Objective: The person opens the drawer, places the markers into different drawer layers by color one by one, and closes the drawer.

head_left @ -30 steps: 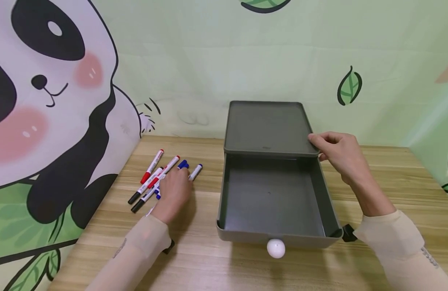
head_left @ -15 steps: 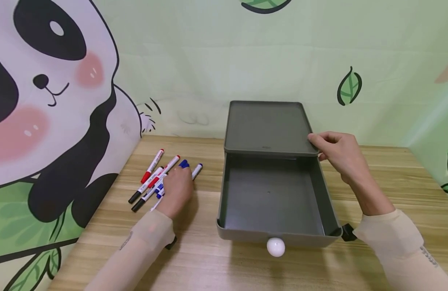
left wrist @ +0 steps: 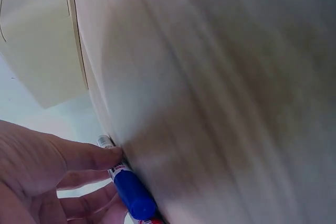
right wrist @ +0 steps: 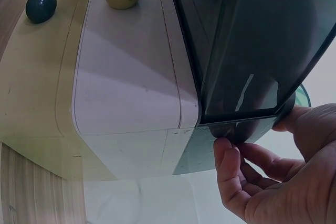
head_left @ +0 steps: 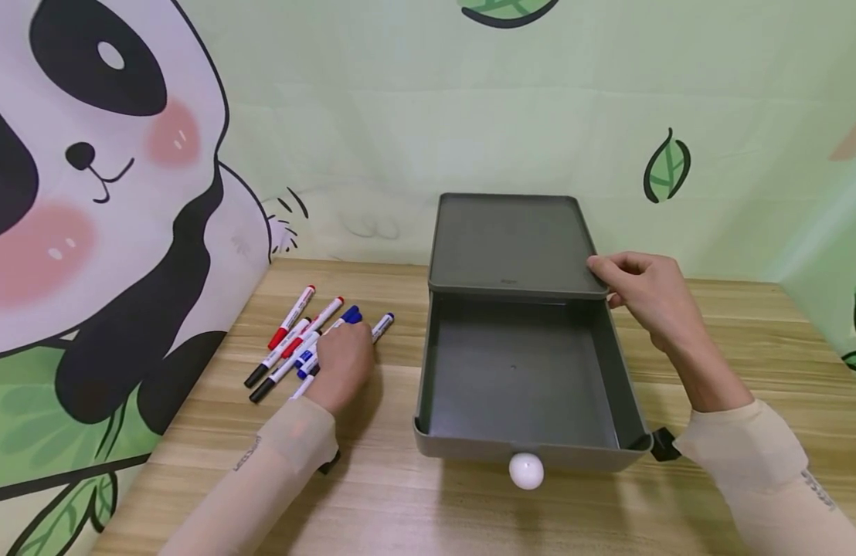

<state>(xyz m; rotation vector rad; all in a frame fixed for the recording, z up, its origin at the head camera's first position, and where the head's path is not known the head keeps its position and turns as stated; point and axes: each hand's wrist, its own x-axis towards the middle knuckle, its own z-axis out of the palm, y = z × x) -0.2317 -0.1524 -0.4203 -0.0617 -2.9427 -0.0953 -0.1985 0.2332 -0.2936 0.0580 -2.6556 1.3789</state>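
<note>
At the wooden worktop (head_left: 393,502), I seem mid-pickup, left grip (head_left: 344,367) pinching a marker (left wrist: 126,184) needing a lift, right grip (head_left: 652,300) holding the casing (head_left: 509,239).

Fingers (right wrist: 228,169) at dark box's edge (right wrist: 257,51)

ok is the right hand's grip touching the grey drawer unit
Touching. The head view shows it: the right hand's grip has its thumb on the top right edge of the grey drawer unit, no gap visible.
</note>
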